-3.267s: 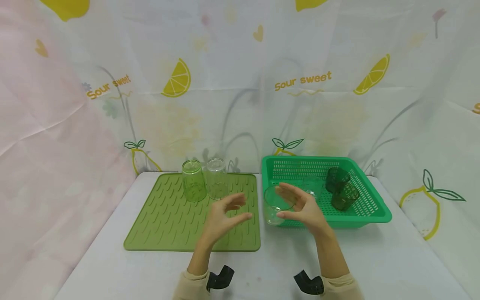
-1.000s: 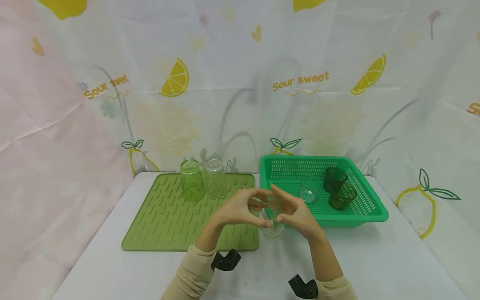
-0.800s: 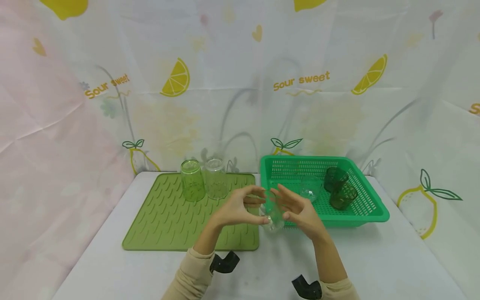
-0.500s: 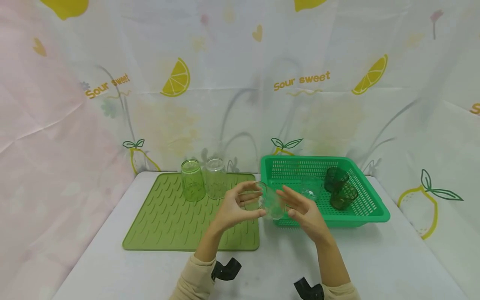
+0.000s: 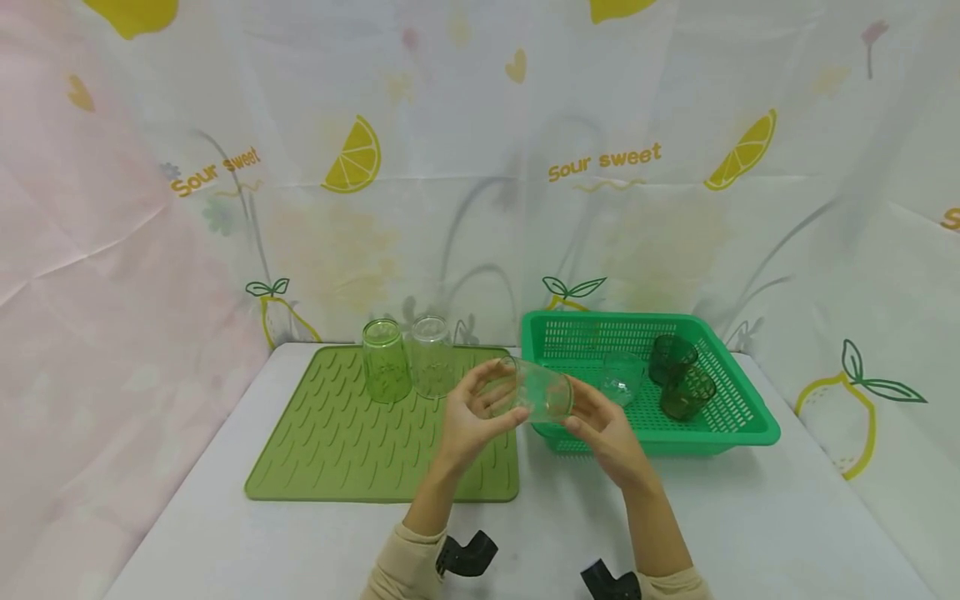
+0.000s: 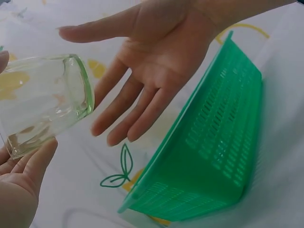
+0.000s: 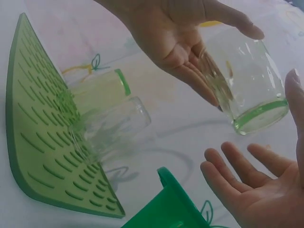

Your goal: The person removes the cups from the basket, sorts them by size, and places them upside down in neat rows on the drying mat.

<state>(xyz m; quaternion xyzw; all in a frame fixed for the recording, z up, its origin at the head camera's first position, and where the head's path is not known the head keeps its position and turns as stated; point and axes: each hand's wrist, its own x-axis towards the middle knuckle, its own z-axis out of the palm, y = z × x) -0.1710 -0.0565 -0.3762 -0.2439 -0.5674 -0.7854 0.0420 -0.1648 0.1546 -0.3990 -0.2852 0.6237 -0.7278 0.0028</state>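
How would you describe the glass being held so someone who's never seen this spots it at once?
Find the green basket right of centre in the head view. In front of its left end, the left hand grips a nearly clear glass, tipped over sideways, with the right hand by its base. Unlike the mat glasses and the basket glasses, it is held in the air.

White table (image 5: 540,517): green mat (image 5: 337,442), green basket (image 5: 675,439)

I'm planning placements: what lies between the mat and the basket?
The head view shows a narrow strip of white table, with the held glass above it.
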